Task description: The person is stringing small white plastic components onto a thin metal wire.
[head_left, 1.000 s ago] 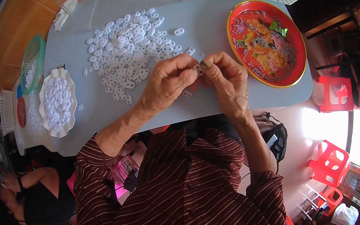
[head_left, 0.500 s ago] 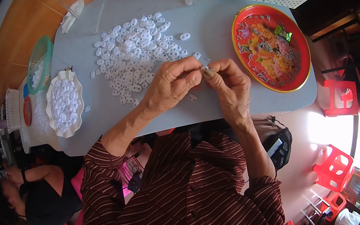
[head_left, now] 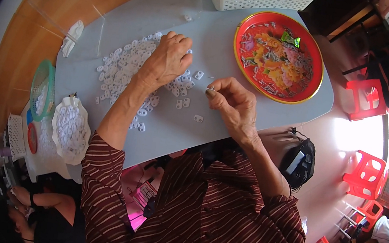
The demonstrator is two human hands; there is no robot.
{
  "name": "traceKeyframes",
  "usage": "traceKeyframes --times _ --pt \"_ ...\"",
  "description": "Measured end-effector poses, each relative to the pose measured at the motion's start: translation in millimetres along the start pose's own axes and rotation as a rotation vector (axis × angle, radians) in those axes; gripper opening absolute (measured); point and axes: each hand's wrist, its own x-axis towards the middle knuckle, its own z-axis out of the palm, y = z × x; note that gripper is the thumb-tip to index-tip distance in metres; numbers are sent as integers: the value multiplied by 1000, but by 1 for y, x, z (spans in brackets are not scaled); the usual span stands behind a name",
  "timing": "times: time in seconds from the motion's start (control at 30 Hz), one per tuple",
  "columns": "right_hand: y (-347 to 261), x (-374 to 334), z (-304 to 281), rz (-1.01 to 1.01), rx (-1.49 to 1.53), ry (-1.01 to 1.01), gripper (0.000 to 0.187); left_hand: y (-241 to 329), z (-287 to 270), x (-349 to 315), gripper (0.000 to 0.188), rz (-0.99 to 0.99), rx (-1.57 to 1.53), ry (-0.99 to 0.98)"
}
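Two hands, now separately employed: tiny object pinched by right hand, two o'clock; left hand, eleven o'clock, curled over two-holed pieces, contents hidden.

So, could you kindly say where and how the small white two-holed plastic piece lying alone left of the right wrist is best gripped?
I'd pinch the white two-holed plastic piece by its long edges, coming from above: it lies flat on the grey table, holes upward, touching no neighbour, so both edges look free.
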Motion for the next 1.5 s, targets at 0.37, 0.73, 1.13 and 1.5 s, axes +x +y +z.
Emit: traceKeyframes --times 0.37,0.73,1.13,1.5 --pt "4 4 -5 -81 139 19 11 65 -13 -35 18 -423 -734 107" --pt "5 4 -8 -31 191 -43 14 81 -5 -51 16 -166 -652 239" --pt "-3 2 -4 -6 28 -17 15 78 -12 -51 26 -430 -1003 -101" --pt "1 -1 1 -54 -23 39 17 69 0 -50 21 -579 -1331 102"
